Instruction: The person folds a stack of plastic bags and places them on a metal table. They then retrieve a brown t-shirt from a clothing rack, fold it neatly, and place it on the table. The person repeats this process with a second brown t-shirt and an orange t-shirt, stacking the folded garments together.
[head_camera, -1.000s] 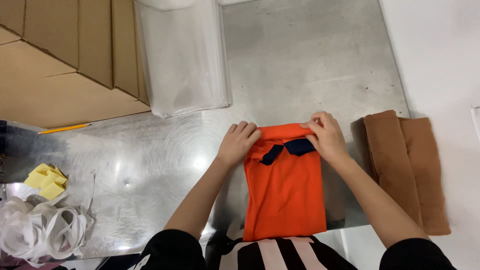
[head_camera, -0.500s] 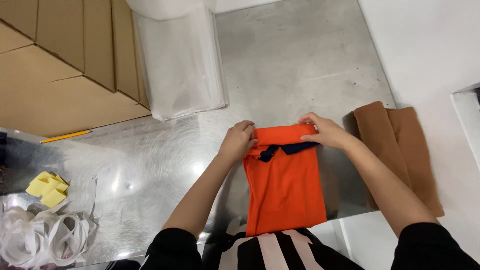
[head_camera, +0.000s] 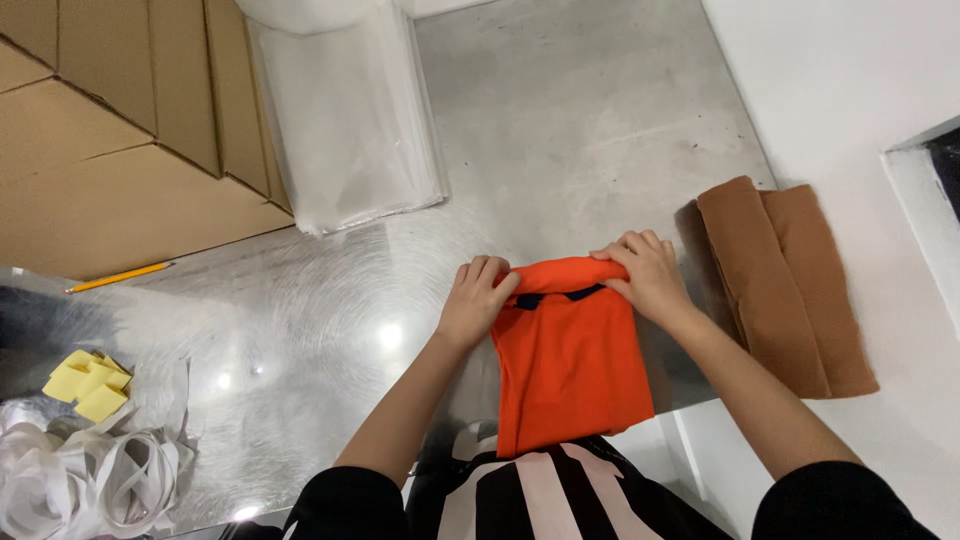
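An orange garment (head_camera: 570, 360), folded into a long strip, lies on the metal table (head_camera: 600, 120) directly in front of the person, its long axis running near to far and its near end hanging over the table's near edge. A dark collar shows at its far end. Both hands work that far end: the left hand (head_camera: 478, 300) pinches the far left corner, fingers curled closed over the fabric's edge, and the right hand (head_camera: 645, 272) grips the far right corner the same way, fingers folded over the top fold. The 2 hands sit about equally close to the cloth, 1 on each side of the collar.

A folded brown garment (head_camera: 790, 290) lies just right of the right hand. Clear plastic bags (head_camera: 345, 130) lie far left, beside cardboard boxes (head_camera: 110, 150).
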